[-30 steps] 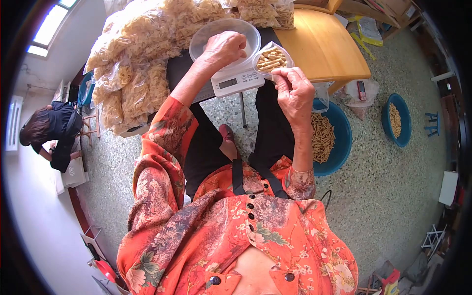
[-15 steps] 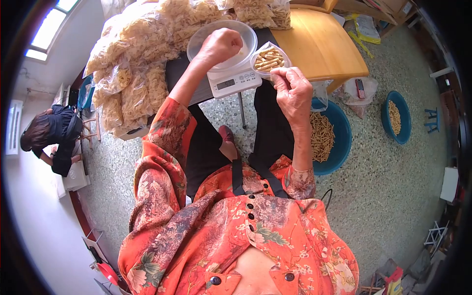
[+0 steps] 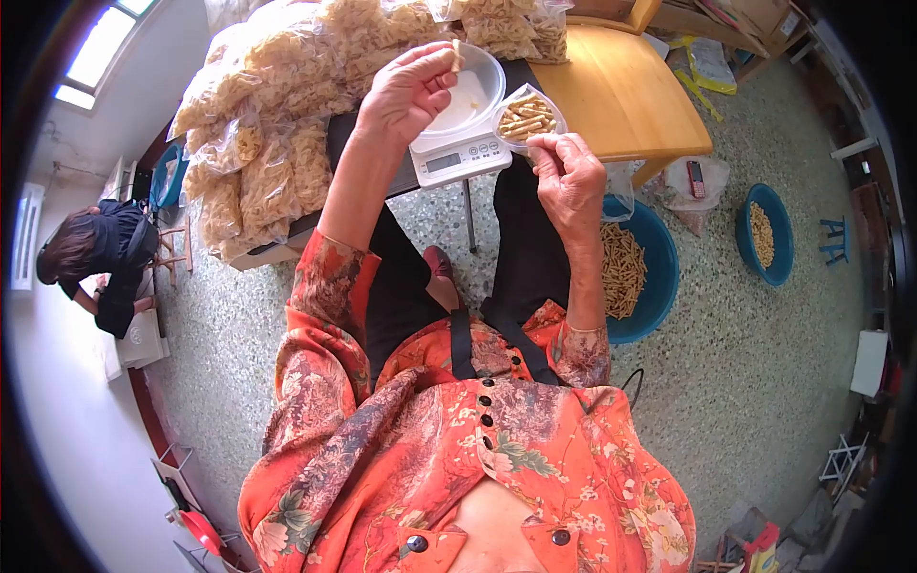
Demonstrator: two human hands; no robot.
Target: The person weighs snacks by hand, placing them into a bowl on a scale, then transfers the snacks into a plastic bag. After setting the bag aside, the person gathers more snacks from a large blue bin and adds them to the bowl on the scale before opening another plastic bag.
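My left hand [image 3: 409, 94] is raised over the left side of a translucent plastic bowl [image 3: 497, 81], its fingertips pinching a short pale-brown stick [image 3: 457, 55]. The bowl rests on a white digital scale [image 3: 462, 160]; a few small bits lie inside it. With thumb and fingers closed, my right hand [image 3: 570, 186] grips the near edge of a clear plastic bag whose wide mouth shows many short brown sticks [image 3: 527, 120]. This bag is just right of the bowl. I cannot make out the scale's reading.
Filled clear bags [image 3: 277, 105] are piled at the left of the dark table. A wooden chair [image 3: 621, 95] stands to the right. On the floor are a blue tub [image 3: 657, 306] of sticks, a smaller tub [image 3: 778, 239] and a phone [image 3: 696, 179]. A person [image 3: 100, 248] bends at far left.
My left hand has lifted out of the bowl and moved up and left, now showing a stick between its fingertips. My right hand stays at the bag.
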